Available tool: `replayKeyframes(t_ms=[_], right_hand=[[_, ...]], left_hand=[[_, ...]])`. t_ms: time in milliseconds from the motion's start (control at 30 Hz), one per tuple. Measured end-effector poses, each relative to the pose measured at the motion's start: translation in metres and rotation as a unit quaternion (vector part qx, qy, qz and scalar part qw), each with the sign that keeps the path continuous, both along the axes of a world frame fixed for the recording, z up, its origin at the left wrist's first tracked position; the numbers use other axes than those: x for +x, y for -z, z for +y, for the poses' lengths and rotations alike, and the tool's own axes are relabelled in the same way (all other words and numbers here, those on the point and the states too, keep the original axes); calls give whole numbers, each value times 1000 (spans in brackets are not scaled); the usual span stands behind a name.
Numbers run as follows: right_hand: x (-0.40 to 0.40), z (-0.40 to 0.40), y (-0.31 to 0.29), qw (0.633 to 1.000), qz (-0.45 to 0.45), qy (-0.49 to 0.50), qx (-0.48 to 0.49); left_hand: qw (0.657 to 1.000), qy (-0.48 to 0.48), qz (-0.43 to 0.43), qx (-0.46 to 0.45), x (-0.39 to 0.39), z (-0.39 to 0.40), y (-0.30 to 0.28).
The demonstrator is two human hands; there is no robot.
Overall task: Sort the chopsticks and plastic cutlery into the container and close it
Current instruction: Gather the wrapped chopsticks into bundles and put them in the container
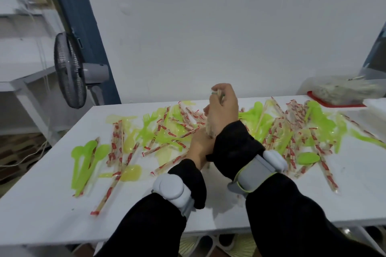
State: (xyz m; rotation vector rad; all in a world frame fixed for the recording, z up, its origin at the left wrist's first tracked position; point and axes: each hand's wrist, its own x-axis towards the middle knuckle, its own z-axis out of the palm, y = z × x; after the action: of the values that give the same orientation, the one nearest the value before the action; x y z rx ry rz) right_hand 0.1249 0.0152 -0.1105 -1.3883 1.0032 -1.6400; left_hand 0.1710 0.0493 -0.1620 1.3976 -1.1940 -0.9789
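Wrapped chopsticks (117, 144) in red-printed sleeves and green and yellow plastic cutlery (85, 158) lie scattered across the white table (52, 215). My right hand (224, 110) is raised above the table's middle, shut around an upright bundle of chopsticks (210, 129). My left hand (199, 146) sits just below and left of it, fingers hidden behind the right wrist, touching the bundle's lower end. A clear container (342, 89) with a red lid under it stands at the far right, with pieces inside.
A grey standing fan (71, 69) is off the table's left rear corner, beside a blue post. A white wall is behind. The near table edge runs under my forearms. Grey wrist bands sit on both sleeves.
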Motion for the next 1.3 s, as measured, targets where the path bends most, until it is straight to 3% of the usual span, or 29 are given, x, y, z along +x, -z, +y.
replayKeyframes(t_ms=[133, 233, 333, 433, 667, 833, 933, 1033, 1300], right_hand=[[-10, -29, -17, 995, -59, 74, 43], [-37, -52, -41, 977, -162, 106, 92], [-77, -72, -58, 949, -266, 95, 142], [-106, -85, -62, 934, -291, 43, 203], [-221, -141, -62, 950, -186, 38, 247], [-338, -198, -65, 961, 56, 34, 269], [-423, -236, -69, 933, 221, 71, 274], [-495, -263, -66, 879, 383, 79, 272], [-567, -308, -22, 855, 465, 35, 229]], left_hand=[[994, 59, -82, -29, 3, -10, -12], [976, 91, -195, -34, 6, -22, -22], [965, 98, -239, -47, 0, -35, -35], [959, 115, -252, -64, -12, -48, -45], [922, 156, -340, -100, -102, -125, -67], [886, 171, -416, -110, -198, -191, -100], [871, 144, -459, -97, -267, -238, -119], [848, 116, -512, -77, -320, -282, -124], [788, 129, -602, 1, -417, -363, -99]])
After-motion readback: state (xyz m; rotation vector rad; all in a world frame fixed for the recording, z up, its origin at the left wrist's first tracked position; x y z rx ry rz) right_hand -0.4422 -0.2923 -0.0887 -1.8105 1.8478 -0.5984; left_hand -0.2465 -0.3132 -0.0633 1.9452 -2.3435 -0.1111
